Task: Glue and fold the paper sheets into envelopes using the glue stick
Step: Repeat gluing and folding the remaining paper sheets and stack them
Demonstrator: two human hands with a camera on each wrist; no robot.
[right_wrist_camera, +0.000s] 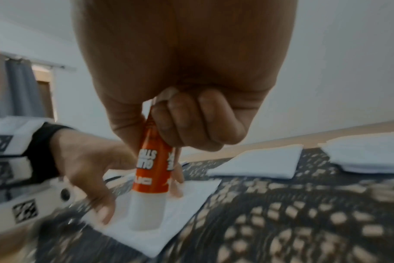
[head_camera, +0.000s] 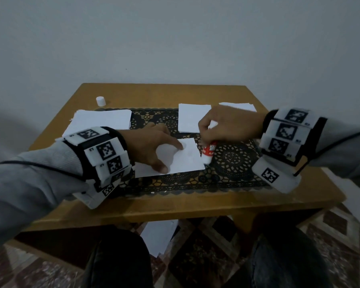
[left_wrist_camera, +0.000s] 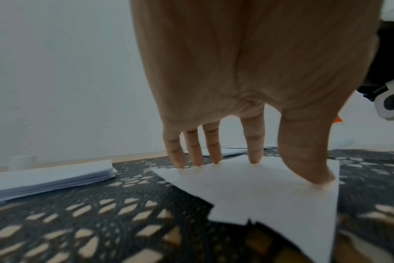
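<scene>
A white paper sheet (head_camera: 183, 159) (left_wrist_camera: 259, 192) (right_wrist_camera: 182, 206) lies on the black lace mat in the middle of the table. My left hand (head_camera: 154, 146) (left_wrist_camera: 247, 156) (right_wrist_camera: 90, 169) presses it flat, fingers (left_wrist_camera: 255, 147) and thumb spread with their tips on the paper. My right hand (head_camera: 227, 125) (right_wrist_camera: 169, 124) grips an orange and white glue stick (head_camera: 208, 151) (right_wrist_camera: 150, 178), uncapped and held tip down at the sheet's right edge. In the right wrist view its white end touches the paper.
A thick stack of blank sheets (head_camera: 100, 121) (left_wrist_camera: 50, 178) lies at the left. Two white piles (head_camera: 192, 119) (head_camera: 237, 106) (right_wrist_camera: 257, 163) lie behind my right hand. The white cap (head_camera: 100, 100) stands at the table's far left. More paper (head_camera: 158, 235) lies on the floor below.
</scene>
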